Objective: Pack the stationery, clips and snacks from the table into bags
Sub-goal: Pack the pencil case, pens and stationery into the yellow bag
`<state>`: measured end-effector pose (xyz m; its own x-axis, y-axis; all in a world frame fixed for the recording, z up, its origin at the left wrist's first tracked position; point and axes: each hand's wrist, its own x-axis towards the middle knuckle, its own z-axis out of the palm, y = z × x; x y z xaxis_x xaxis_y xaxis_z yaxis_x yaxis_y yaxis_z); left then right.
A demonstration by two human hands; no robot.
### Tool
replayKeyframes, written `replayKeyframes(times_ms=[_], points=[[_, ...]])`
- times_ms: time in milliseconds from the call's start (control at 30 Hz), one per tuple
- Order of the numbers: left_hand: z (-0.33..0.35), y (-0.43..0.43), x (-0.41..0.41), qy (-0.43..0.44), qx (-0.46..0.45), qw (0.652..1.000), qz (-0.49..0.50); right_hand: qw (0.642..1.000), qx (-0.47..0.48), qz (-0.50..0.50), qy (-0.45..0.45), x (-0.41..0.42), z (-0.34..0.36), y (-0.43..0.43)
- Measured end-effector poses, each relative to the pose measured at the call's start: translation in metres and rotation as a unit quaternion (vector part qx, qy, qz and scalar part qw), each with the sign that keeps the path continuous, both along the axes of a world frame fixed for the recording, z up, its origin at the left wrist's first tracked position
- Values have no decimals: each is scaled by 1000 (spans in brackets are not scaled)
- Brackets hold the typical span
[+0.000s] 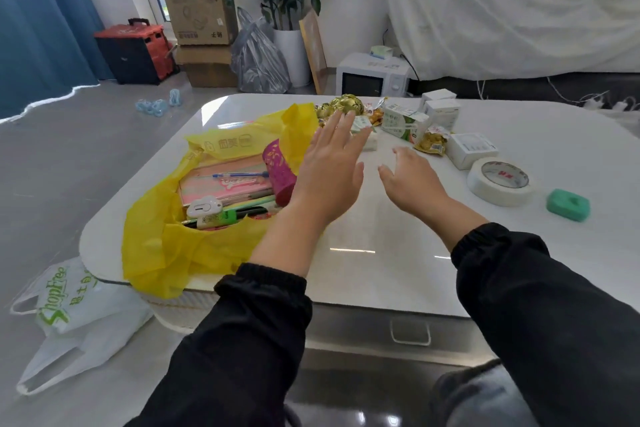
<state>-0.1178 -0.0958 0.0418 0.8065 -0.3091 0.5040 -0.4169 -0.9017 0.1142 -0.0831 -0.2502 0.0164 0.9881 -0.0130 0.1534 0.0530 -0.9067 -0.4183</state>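
table (381, 270): left hand (329, 166), right hand (412, 180) splayed, empty, seemingly hovering.

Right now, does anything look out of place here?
Yes: what look like light-blue clips lie on the floor beyond the table, away from the other items. A white bag lies on the floor at its near-left corner.

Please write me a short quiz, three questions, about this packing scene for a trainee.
1. True or false: the yellow bag on the table already holds stationery.
2. Where is the tape roll? A in the yellow bag; B on the table, near the green block; C on the floor.
3. Fill in: the left hand and the right hand hold ____.
Key: 1 true; 2 B; 3 nothing.
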Motion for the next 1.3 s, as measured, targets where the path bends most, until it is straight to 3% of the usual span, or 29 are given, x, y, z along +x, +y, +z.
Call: replayKeyframes(times_ms=[167, 367, 533, 967, 1167, 1300], points=[[-25, -53, 4, 43, 9, 999, -21, 994, -100, -51, 6, -13, -23, -48], [-80, -104, 7, 132, -23, 991, 4, 986, -129, -105, 22, -21, -46, -102], [-114, -126, 8, 221, 8, 975, 14, 980, -96, -171, 27, -20, -58, -140], [-125, -120, 12, 232, -38, 972, 13, 976, 38, -213, -14, 0, -69, -157], [-123, -116, 11, 218, -134, 967, -6, 986, 120, -105, 38, -15, -58, -142], [-116, -113, 10, 256, -277, 926, -16, 986, 145, -65, 45, -22, -63, -131]])
